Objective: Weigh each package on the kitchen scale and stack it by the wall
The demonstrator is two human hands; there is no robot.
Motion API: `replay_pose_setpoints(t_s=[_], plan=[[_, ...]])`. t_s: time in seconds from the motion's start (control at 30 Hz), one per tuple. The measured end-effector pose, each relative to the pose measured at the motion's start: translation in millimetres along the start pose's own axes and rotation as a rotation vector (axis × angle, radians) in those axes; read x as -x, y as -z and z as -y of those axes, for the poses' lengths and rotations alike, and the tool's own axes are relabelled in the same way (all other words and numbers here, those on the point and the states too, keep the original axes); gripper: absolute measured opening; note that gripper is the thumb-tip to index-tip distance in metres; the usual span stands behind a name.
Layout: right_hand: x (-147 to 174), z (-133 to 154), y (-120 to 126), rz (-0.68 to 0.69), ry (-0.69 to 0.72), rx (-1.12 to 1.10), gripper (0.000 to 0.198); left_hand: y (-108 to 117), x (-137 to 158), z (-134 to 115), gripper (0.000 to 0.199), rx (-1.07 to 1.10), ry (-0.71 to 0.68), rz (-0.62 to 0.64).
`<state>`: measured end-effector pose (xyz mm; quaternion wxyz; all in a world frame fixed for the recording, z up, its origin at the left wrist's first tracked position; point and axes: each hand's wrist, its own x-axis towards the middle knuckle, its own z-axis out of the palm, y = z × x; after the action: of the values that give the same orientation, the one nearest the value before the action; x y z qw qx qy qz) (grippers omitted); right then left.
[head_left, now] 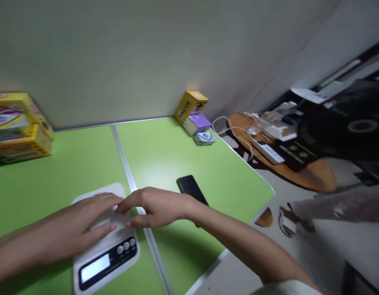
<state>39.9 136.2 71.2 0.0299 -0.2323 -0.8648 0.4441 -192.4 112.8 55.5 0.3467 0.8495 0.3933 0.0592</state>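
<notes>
A white kitchen scale (107, 246) with a lit display and several round buttons lies on the green table (158, 157). My left hand (92, 219) rests over the scale's platform, palm down, fingers stretched out and thumb apart. From the right, my right hand (149, 207) reaches across to the scale's right side. Its fingers are bent, its thumb stands apart from them, and I see nothing held between them. The fingertips of both hands come close together above the platform. A black smartphone (191, 187) lies partly behind my right forearm.
Stacked yellow boxes (23, 135) stand at the far left. A yellow box (189, 104), a purple box (198, 123) and a small white-blue box (204, 138) sit by the wall. A wooden side table (321, 176) holds a power strip (271, 153) and cables.
</notes>
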Motion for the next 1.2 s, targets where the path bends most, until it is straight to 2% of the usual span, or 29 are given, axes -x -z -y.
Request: replay_pose_setpoints(t_s=[0.03, 0.1, 0.2, 0.3, 0.33, 0.4, 0.5, 0.57, 0.73, 0.87, 0.97, 1.1, 1.2], plan=[[14.8, -7.8, 0.8, -0.052, -0.005, -0.029, 0.034, -3.3, -10.3, -15.5, 0.045, -0.009, 0.007, 0.04], [46.7, -34.6, 5.1, -0.27, -0.068, -0.101, 0.029, -9.4, -40.4, -37.9, 0.055, -0.009, 0.062, 0.049], [98.4, -99.7, 16.4, -0.802, -0.223, -0.181, 0.03, -19.9, -105.8, -57.3, 0.061, 0.089, 0.116, 0.067], [147.7, -175.2, 29.4, -1.403, -0.379, -0.13, 0.033, -39.7, -183.9, -71.1, 0.059, 0.178, 0.104, 0.068], [162.2, -197.6, 33.8, -1.531, -0.447, -0.111, 0.037, -49.0, -210.2, -75.5, 0.058, 0.18, 0.108, 0.045], [185.8, -234.9, 43.1, -1.663, -0.561, -0.088, 0.046, -70.0, -259.9, -84.0, 0.06, 0.156, 0.13, -0.035], [205.3, -272.6, 59.6, -1.702, -0.654, -0.113, 0.061, -100.8, -321.6, -93.6, 0.07, 0.103, 0.133, -0.116], [208.8, -290.3, 72.1, -1.701, -0.688, -0.137, 0.067, -116.7, -351.7, -97.2, 0.072, 0.072, 0.124, -0.153], [205.7, -326.0, 99.3, -1.683, -0.761, -0.125, 0.071, -133.9, -396.5, -99.1, 0.071, -0.09, 0.099, -0.265], [206.7, -346.1, 109.1, -1.652, -0.687, -0.084, 0.063, -130.9, -417.8, -96.6, 0.077, -0.116, 0.116, -0.309], [209.0, -350.0, 110.1, -1.621, -0.603, -0.058, 0.058, -124.9, -429.2, -93.1, 0.08, -0.101, 0.134, -0.303], [206.9, -331.3, 100.5, -1.626, -0.597, -0.11, 0.058, -117.1, -428.8, -90.4, 0.083, -0.027, 0.134, -0.231], [198.3, -303.9, 82.8, -1.628, -0.57, -0.219, 0.058, -114.5, -410.7, -92.6, 0.091, 0.046, 0.151, -0.178]])
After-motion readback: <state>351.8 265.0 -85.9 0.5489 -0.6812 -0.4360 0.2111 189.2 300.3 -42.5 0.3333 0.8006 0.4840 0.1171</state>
